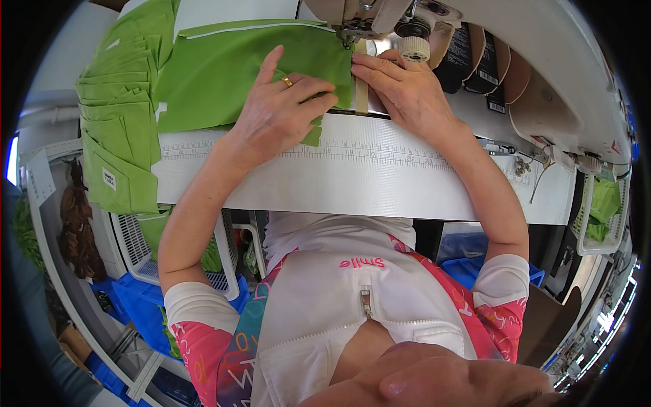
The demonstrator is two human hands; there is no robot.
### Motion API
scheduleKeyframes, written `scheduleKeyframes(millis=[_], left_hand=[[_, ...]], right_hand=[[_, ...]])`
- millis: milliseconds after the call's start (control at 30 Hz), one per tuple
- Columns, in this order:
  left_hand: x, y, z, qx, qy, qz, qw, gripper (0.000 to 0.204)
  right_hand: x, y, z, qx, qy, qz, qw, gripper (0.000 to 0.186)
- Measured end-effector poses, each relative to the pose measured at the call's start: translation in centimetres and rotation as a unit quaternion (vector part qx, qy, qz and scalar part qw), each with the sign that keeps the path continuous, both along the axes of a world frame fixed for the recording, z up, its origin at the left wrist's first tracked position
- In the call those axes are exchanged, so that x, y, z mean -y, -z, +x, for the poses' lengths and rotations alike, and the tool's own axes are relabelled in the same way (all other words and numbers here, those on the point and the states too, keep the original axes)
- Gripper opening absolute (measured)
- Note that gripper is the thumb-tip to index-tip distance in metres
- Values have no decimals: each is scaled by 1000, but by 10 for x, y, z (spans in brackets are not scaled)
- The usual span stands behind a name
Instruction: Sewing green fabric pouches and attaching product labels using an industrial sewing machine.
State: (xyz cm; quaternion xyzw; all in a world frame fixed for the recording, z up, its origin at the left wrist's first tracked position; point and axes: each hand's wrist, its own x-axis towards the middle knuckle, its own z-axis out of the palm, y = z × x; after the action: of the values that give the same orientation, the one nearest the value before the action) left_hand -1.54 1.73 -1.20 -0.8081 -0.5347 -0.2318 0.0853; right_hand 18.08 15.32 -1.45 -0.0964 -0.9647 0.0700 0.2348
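Observation:
A green fabric panel (210,85) with a white strip along its far edge lies on the machine bed, its right edge under the sewing machine's presser foot (348,39). My left hand (285,105), with a gold ring, rests on the panel. Its index finger points away from me; the other fingers bend closed over a loose green flap that sticks out below them. The thumb is hidden. To the right of the foot, my right hand (403,88) lies with fingers stretched out, fingertips touching the panel's right edge and a beige strip (361,95).
Stacked green fabric pieces (122,102) hang over the table's left side. A printed ruler (380,150) runs along the white table. White baskets (139,244) stand below left, and another basket (603,214) with green cloth is at right. Black labelled cards (485,68) stand behind my right hand.

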Motion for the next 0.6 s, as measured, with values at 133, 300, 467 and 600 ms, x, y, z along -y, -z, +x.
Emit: scheduleKeyframes(millis=[133, 300, 467, 600], left_hand=[[-1, 0, 1, -2, 1, -1, 1000, 32], [-2, -4, 4, 12, 2, -15, 1000, 30], [-6, -1, -1, 103, 32, -62, 992, 32], [-9, -2, -3, 131, 47, -73, 988, 25]], right_hand=[[-1, 1, 0, 1, -2, -3, 1000, 38], [-1, 1, 0, 0, -1, -4, 1000, 37], [-3, 3, 0, -10, -4, -12, 1000, 34], [-7, 5, 0, -27, -5, -25, 999, 32]])
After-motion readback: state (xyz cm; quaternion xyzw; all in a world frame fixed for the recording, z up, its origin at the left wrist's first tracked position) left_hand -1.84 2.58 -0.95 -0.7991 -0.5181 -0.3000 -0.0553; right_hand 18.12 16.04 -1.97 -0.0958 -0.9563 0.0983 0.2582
